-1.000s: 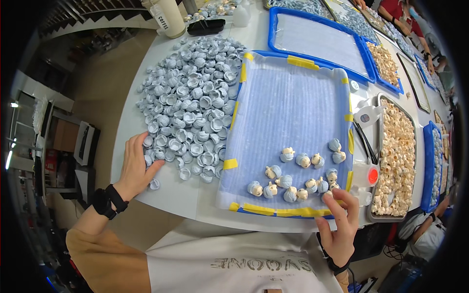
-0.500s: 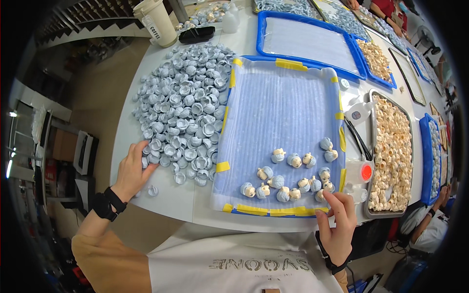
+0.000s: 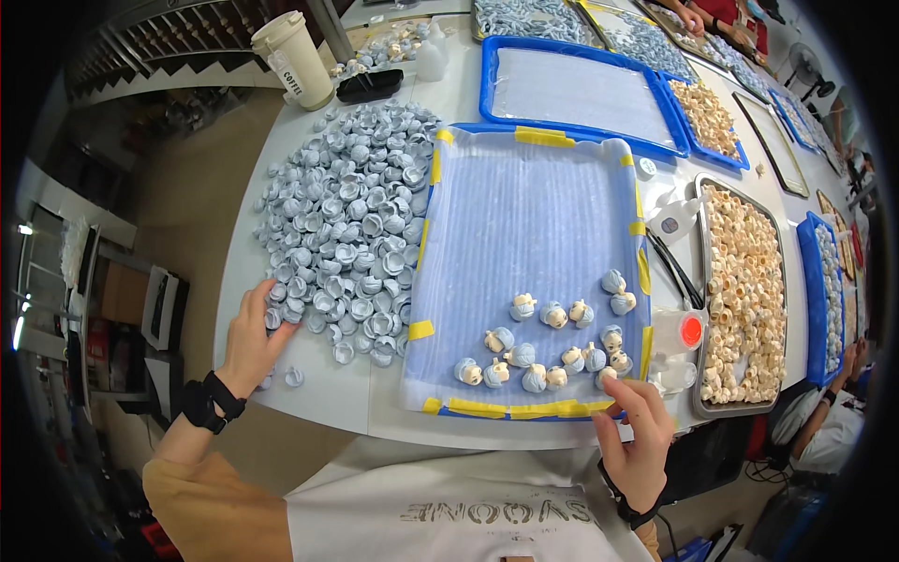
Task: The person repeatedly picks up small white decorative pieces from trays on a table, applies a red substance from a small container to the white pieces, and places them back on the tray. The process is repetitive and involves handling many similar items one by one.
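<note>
Left of the tray (image 3: 534, 215), my left hand (image 3: 253, 345) curls at shells (image 3: 346, 234), grip unclear; by its near-right corner my right hand (image 3: 639, 436) bends half-open, empty.

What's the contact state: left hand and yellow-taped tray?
Apart. The head view shows pale blue shells and white tabletop between the left hand and the yellow-taped tray.

In the upper left of the frame, a pale cup (image 3: 304, 56) bears a short word in dark capitals, running slantwise down its side. Along the lower edge, the front of a white garment (image 3: 375, 482) carries one line of large, dark outlined capitals, upside down in the frame. Right of centre, a white bottle (image 3: 681, 214) has a round, dark label (image 3: 670, 225) too small to read.
</note>
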Demonstrator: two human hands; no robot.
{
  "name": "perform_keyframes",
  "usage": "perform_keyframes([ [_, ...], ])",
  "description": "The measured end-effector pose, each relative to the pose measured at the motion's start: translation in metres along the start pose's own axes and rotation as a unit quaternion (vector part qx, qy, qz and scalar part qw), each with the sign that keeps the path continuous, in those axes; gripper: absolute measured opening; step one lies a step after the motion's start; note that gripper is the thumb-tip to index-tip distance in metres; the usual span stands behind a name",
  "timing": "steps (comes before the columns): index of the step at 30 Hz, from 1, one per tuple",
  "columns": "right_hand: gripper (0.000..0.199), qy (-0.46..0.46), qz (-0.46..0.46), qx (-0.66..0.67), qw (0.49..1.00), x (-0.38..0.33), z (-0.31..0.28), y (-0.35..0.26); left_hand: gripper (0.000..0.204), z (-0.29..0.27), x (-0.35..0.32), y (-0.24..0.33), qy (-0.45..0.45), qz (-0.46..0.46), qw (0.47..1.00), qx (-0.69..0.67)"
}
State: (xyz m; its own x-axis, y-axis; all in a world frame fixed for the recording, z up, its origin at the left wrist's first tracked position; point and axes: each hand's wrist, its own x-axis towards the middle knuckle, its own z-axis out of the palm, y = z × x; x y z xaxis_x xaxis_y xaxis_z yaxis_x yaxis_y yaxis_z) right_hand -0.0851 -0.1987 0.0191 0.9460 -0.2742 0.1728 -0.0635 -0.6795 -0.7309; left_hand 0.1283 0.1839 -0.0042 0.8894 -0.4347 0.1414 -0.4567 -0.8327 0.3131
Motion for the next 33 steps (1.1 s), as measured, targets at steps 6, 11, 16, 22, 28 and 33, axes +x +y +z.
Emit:
perform_keyframes([
  [6,0.036,0.005,0.006,0.005,1.000,-0.001,0.000,0.002,0.033,-0.001,0.002,-0.007,0.050,-0.002,0.998,-0.041],
  [11,0.036,0.009,0.005,0.004,1.000,-0.002,0.001,0.004,0.012,-0.006,0.010,-0.010,0.056,-0.067,0.994,-0.071],
  [16,0.037,0.014,0.010,-0.001,1.000,-0.003,0.001,0.006,0.010,-0.006,0.015,-0.026,0.056,-0.131,0.978,-0.149],
  [22,0.035,0.071,0.011,-0.029,0.997,-0.003,-0.005,0.010,0.013,-0.044,0.028,-0.005,0.084,-0.256,0.853,-0.447],
  [28,0.050,0.075,-0.259,0.002,0.963,0.000,0.005,-0.036,0.022,-0.056,0.010,0.097,-0.163,-0.225,0.560,-0.781],
  [33,0.030,0.059,-0.352,0.030,0.934,0.029,0.065,-0.093,0.029,-0.001,-0.007,0.184,-0.273,-0.102,0.681,-0.672],
])
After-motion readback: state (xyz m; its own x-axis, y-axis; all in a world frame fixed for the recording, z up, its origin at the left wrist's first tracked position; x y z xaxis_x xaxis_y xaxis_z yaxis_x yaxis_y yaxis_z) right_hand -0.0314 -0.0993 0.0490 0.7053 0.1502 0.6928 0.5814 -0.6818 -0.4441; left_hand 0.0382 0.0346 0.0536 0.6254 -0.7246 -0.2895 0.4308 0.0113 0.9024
